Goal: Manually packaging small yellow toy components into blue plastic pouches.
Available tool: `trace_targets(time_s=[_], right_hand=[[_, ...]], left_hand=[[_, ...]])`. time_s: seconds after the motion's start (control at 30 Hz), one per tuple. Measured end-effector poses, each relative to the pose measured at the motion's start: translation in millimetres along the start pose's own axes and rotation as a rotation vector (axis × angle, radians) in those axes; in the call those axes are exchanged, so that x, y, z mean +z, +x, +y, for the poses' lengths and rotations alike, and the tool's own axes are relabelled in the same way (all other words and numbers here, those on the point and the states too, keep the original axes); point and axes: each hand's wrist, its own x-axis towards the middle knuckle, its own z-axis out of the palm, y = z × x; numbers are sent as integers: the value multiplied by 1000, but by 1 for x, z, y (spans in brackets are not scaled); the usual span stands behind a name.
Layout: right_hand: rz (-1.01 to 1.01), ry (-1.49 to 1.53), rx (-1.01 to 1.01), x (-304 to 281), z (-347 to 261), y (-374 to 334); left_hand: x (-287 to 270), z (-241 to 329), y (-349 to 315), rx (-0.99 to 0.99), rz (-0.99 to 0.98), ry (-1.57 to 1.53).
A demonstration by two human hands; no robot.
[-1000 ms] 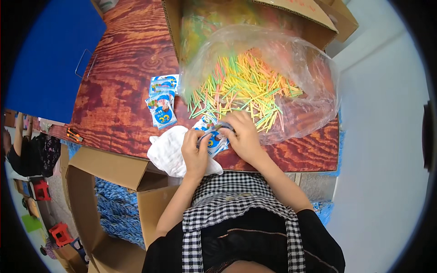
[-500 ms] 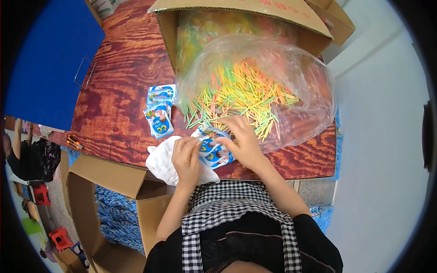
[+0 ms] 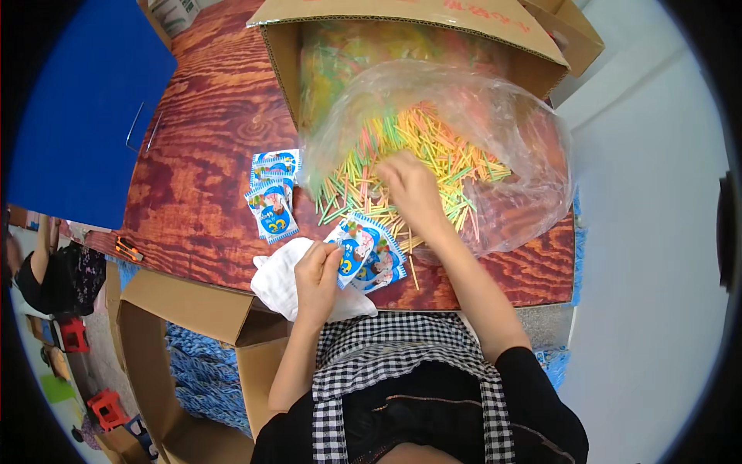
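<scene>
My left hand [image 3: 315,277] is closed in a pinch at the left edge of a small blue-and-white printed packet [image 3: 358,246]. Other packets [image 3: 386,267] of the same kind lie beneath and beside it near the table's front edge. Under my left wrist is a crumpled white cloth [image 3: 274,280]. Over the heap of thin yellow, green and pink sticks [image 3: 437,151] is my right hand [image 3: 413,192], its fingers bent together with the tips down among them; what they grip is hidden. The heap spills from a clear plastic bag [image 3: 533,178]. One stick [image 3: 413,267] lies close to the packets.
Several like packets [image 3: 273,210] overlap left of the heap. A cardboard box [image 3: 417,9] lies behind it, the bag in its mouth. An orange cutter [image 3: 128,248] rests near the table's left edge. Below stands an open carton [image 3: 193,305] with blue material. Another person [image 3: 58,271] is at far left.
My right hand has moved up and away from the packets onto the stick heap. The packet at my left hand shows more fully, and a stick now lies near it.
</scene>
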Motion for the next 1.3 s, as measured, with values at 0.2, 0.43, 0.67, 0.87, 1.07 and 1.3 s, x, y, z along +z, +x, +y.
trace_targets(time_s=[0.2,0.43,0.67,0.87,1.07,1.3], right_hand=[[31,-725,22,42,9,70],[-145,-695,226,49,9,86],[-142,-567,249,0,24,74],[-140,-490,147,-29,25,60],[-47,-401,125,-45,32,47],[-101,766,714,-53,47,33]], left_hand=[[10,4,-5,85,-10,2],[6,-1,-5,68,-9,-48],[-3,1,-6,43,4,-103],[2,-1,-5,7,-14,-153],[5,-2,-5,-47,-25,-197],[7,-7,-3,-176,-22,-363]])
